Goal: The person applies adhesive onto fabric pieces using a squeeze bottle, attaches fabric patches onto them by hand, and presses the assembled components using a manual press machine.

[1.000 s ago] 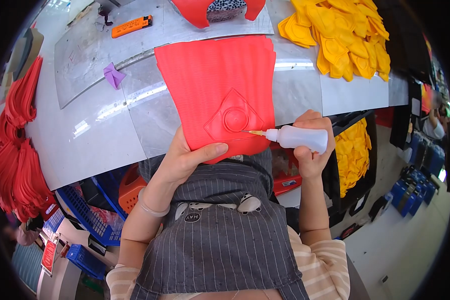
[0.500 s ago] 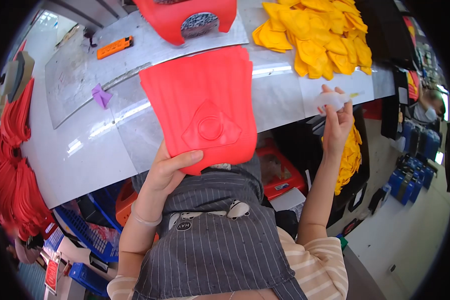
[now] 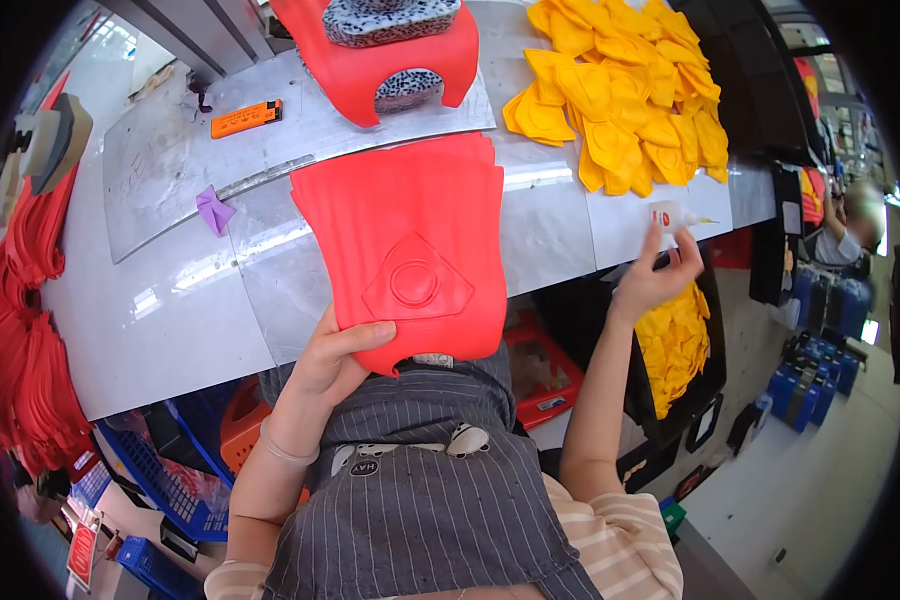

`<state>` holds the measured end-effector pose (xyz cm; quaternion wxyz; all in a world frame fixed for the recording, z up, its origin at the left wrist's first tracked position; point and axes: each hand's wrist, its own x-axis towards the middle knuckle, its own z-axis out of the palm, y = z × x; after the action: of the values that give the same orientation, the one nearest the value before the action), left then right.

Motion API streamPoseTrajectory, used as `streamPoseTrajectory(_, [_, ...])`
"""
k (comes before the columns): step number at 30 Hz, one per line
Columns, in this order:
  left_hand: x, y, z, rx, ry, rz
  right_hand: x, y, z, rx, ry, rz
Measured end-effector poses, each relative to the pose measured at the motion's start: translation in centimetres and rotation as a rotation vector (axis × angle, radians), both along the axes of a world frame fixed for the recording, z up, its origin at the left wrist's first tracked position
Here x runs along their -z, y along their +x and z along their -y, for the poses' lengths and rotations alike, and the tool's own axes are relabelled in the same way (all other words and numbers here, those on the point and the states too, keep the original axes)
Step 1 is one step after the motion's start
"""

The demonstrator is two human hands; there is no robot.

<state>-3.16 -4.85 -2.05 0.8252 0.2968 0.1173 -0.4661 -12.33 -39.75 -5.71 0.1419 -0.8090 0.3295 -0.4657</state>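
Note:
A stack of red moulded sheets [image 3: 410,230], the top one embossed with a diamond and a ring, is gripped at its lower left corner by my left hand [image 3: 335,350]. My thumb presses on the front, while the other fingers are hidden behind. On the table at the right lies a small white squeeze bottle [image 3: 667,214] with a red label and a thin yellowish nozzle. My right hand [image 3: 658,275] is just below it, fingers apart, the fingertips at or very near the bottle's edge.
Yellow moulded pieces [image 3: 625,95] are heaped at the back right, with more in a black bin [image 3: 670,345] below. A red form with a speckled block [image 3: 390,40] stands at the back. An orange cutter [image 3: 247,118] and purple scrap [image 3: 213,210] lie left. Red sheets [image 3: 25,390] hang far left.
My right hand has let go of the squeeze bottle, which lies on the table, and has drawn slightly back toward me. My left hand still holds the red stack. The view has shifted slightly.

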Motion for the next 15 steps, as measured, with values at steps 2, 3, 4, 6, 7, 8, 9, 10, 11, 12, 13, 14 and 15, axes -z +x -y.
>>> streamPoseTrajectory(2, [-0.1, 0.0, 0.1, 0.021, 0.008, 0.010, -2.4, 3.8, -1.7, -0.283, -0.019, -0.085])
streamPoseTrajectory(3, [-0.2, 0.0, 0.2, 0.030, 0.011, 0.032, -3.4, 6.1, -2.1, -0.382, -0.024, -0.113])
streamPoseTrajectory(4, [-0.2, -0.1, 0.2, 0.034, 0.015, 0.054, -3.2, 8.1, -1.0, -0.350, -0.096, -0.184])
streamPoseTrajectory(6, [-0.5, -0.4, 0.2, 0.039, 0.018, 0.094, -2.8, 11.6, 1.0, -0.276, -0.199, -0.347])
streamPoseTrajectory(7, [-0.6, -0.5, 0.1, 0.039, 0.020, 0.114, -2.7, 13.2, 1.8, -0.235, -0.231, -0.438])
streamPoseTrajectory(8, [-0.8, -0.6, 0.0, 0.034, 0.021, 0.136, -2.7, 14.3, 2.1, -0.198, -0.267, -0.524])
streamPoseTrajectory(9, [-0.8, -0.9, -0.1, 0.026, 0.007, 0.142, -2.8, 14.7, 2.2, -0.206, -0.208, -0.521])
streamPoseTrajectory(10, [-0.7, -1.1, -0.1, 0.019, -0.009, 0.147, -2.8, 15.2, 2.5, -0.214, -0.151, -0.521])
streamPoseTrajectory(11, [-0.5, -1.2, -0.2, 0.012, -0.028, 0.151, -2.9, 15.7, 2.4, -0.220, -0.096, -0.523])
streamPoseTrajectory(12, [-0.3, -1.3, -0.4, 0.006, -0.040, 0.142, -2.8, 15.9, 2.1, -0.269, -0.077, -0.404])
streamPoseTrajectory(13, [-0.1, -1.5, -0.6, 0.008, -0.051, 0.129, -2.7, 15.4, 1.7, -0.310, -0.053, -0.288])
streamPoseTrajectory(14, [0.1, -1.6, -0.7, 0.015, -0.063, 0.118, -2.7, 14.6, 1.1, -0.344, -0.027, -0.170])
streamPoseTrajectory(15, [0.2, -1.6, -0.9, 0.017, -0.067, 0.116, -3.6, 13.7, -0.2, -0.412, 0.099, -0.134])
